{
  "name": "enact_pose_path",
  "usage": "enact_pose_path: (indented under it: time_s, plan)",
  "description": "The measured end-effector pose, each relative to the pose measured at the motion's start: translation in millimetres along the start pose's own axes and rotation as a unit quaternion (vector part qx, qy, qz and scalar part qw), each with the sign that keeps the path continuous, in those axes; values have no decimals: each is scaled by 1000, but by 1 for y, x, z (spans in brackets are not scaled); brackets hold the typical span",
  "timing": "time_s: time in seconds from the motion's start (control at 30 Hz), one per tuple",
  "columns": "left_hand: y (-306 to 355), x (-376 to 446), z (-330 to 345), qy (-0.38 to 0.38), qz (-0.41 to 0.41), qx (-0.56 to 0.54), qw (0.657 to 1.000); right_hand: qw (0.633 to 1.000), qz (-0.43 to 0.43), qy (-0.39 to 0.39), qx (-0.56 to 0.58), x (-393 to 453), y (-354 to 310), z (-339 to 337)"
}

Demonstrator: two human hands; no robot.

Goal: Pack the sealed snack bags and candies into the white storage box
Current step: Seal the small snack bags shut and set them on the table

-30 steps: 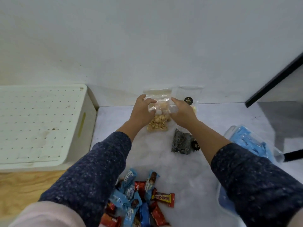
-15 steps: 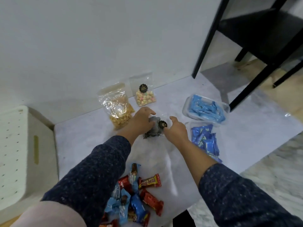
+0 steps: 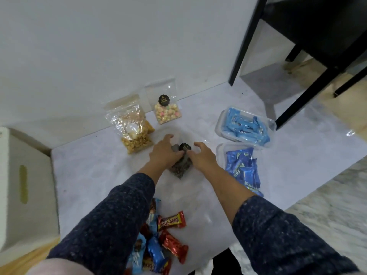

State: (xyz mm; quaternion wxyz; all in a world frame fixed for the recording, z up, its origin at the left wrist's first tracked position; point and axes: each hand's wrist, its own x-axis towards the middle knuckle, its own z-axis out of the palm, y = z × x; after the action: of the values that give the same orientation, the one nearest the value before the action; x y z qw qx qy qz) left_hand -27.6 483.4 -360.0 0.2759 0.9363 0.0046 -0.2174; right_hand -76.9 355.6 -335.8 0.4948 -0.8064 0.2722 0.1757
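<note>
Two bare hands meet over a small clear bag of dark snacks lying on a pale marble-patterned mat. The left hand rests on the bag's left side with its fingers curled over the top edge, and the right hand closes on the bag's right side, thumb and fingers bent around it (a round black sticker shows between the two hands). Both sleeves are dark blue and speckled.

Just behind and to the left of the dark bag lies a clear bag of golden nuts. Behind the dark bag, leaning against the white wall, stands a clear bag of pastel candies with its own black sticker. To the right of the dark bag sit two clear tubs: the farther tub holds light blue packets, the nearer tub holds darker blue packets. In front of the dark bag, close to the person, is a loose pile of red and blue wrapped candies.

Well to the left of the dark bag, at the mat's edge, stands the white storage box, its side handle slot visible. Far behind on the right are black furniture legs.
</note>
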Motion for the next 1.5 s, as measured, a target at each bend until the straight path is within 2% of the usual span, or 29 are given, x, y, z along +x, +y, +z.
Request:
enact_pose_path:
  time_s: [0.1, 0.2, 0.27, 0.37, 0.5, 0.63, 0.9, 1.13, 1.5]
  plan:
    - [-2, -15, -3, -18, -28, -111, 993, 999, -24, 16, 30, 4, -4, 4]
    - [-1, -31, -13, -14, -32, -212, 977, 995, -88, 20, 38, 2, -17, -2]
    - [4, -40, -26, 58, -19, -272, 960, 988, -150, 12, 37, -3, -31, -8]
    - [18, -52, -56, 178, 15, -356, 917, 971, -229, -19, 66, -17, -56, -17]
    - [33, -70, -90, 237, 36, -476, 846, 946, -274, -43, 166, -41, -90, -30]
    - [38, -92, -113, 273, 60, -494, 823, 918, -265, -65, 288, -60, -125, -41]
    - [50, -126, -141, 324, 89, -549, 765, 902, -316, -90, 279, -84, -164, -53]
    - [50, -141, -154, 352, 85, -548, 754, 895, -338, -129, 262, -92, -170, -51]
    - [56, -153, -155, 351, 79, -570, 738, 894, -372, -98, 229, -97, -173, -59]
